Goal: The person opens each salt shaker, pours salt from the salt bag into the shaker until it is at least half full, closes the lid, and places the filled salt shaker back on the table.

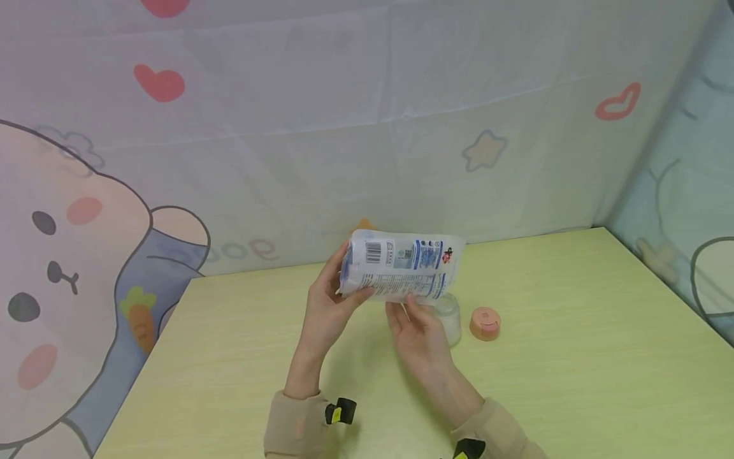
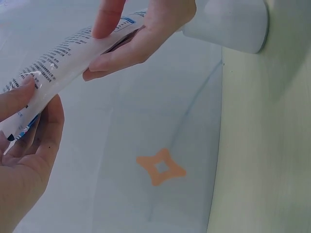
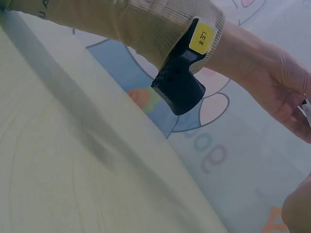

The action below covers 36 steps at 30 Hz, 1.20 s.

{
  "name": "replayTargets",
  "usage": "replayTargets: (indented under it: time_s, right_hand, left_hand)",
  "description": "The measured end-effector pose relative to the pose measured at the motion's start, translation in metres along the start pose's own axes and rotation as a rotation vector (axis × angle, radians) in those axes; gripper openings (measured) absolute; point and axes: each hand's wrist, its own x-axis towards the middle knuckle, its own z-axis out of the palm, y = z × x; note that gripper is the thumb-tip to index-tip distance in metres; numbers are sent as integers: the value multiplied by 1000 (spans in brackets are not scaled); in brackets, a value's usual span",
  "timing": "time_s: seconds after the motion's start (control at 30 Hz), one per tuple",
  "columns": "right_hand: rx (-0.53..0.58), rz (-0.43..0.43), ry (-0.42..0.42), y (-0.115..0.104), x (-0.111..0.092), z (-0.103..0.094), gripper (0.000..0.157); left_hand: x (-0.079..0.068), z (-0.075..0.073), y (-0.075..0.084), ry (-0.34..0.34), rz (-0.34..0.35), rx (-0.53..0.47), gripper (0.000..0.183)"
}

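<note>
A white plastic pouch (image 1: 401, 262) with blue print and a barcode is held up above the table, printed side toward the head camera. My left hand (image 1: 328, 312) grips its left end, thumb on the printed face and fingers behind. At the lower edge, nearer the other end, my right hand (image 1: 423, 343) pinches it between thumb and fingers, as the left wrist view also shows. Partly hidden behind that hand and the pouch stands a clear jar (image 1: 451, 324); its contents are unclear. Beside the jar, a round pink-orange lid (image 1: 485, 324) lies on the table.
The light yellow-green table (image 1: 573, 357) reaches back to a printed cloth backdrop (image 1: 321, 140) with a cartoon animal at left. Another cloth (image 1: 676, 166) hangs along the right side. Each wrist wears a black camera mount (image 1: 341, 412).
</note>
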Motion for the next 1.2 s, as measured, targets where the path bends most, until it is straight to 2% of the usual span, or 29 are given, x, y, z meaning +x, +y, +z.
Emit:
replayTargets:
  time_s: [0.3, 0.57, 0.73, 1.2]
  right_hand:
    - [-10, 4, -13, 0, 0, 0, 27]
    - [-1, 9, 0, -1, 1, -1, 25]
    - [-2, 2, -6, -2, 1, -2, 23]
    - [-25, 1, 2, -1, 1, 0, 24]
  left_hand:
    - [1, 1, 0, 24, 31, 19, 78]
    - [0, -1, 2, -18, -32, 1, 80]
    - [-1, -1, 4, -31, -38, 5, 82]
    - [0, -2, 4, -46, 5, 37, 79]
